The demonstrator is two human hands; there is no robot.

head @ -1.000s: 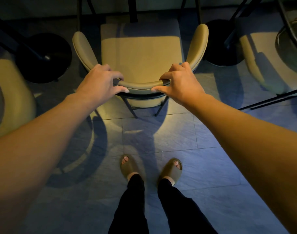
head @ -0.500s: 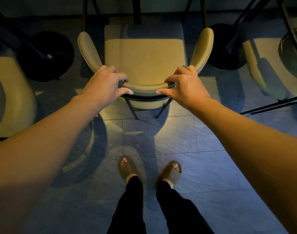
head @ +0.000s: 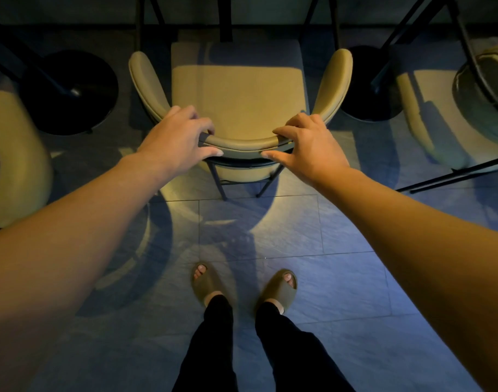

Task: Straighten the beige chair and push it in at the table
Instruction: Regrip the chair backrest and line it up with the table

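A grey stone-look tiled floor [head: 284, 236] fills the lower view, lit in patches. Two olive-green slide sandals [head: 209, 284] [head: 279, 290] stand on it, below black trouser legs [head: 211, 349]. A round black pedestal base [head: 69, 91] sits at the left and another round black base [head: 366, 83] at the right. A second beige padded seat [head: 13, 159] is at the left edge, a third beige chair [head: 440, 114] at the right.

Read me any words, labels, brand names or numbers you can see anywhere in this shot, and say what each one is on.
None: no readable text shows anywhere.
The beige chair, gripped at its backrest by the left hand and right hand, bears no label or logo.
The slippers, floor tiles and round black table base are plain too.
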